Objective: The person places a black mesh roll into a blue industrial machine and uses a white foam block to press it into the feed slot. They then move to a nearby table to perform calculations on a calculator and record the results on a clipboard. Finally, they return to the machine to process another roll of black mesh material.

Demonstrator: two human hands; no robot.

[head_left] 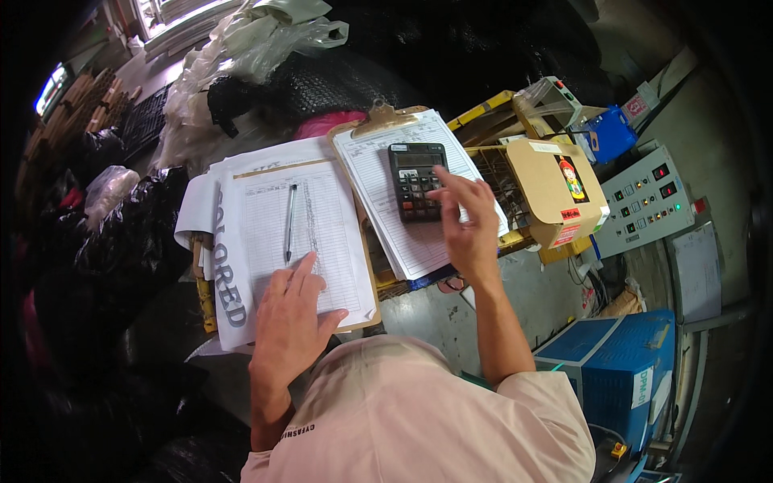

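Observation:
My left hand (294, 318) rests on a printed sheet (334, 233) with rows of small entries, index finger stretched out, thumb apart. Just beyond its fingertip a pen (291, 221) lies on that sheet. To the right, a clipboard with a metal clip (382, 118) holds a stack of lined paper (366, 173). A black calculator (416, 165) lies on this stack. Over the calculator's right side is my right hand (469, 221), fingers partly bent and apart, fingertips at the keys. Whether a fingertip presses a key I cannot tell. Nothing is held in either hand.
A cardboard box (535, 181) with stickers stands right of the clipboard. Beyond it are a blue container (612, 133) and a grey control panel (644, 201). A blue machine (616, 378) stands lower right. Clear plastic sheeting (233, 60) and black bags (121, 241) lie behind and left.

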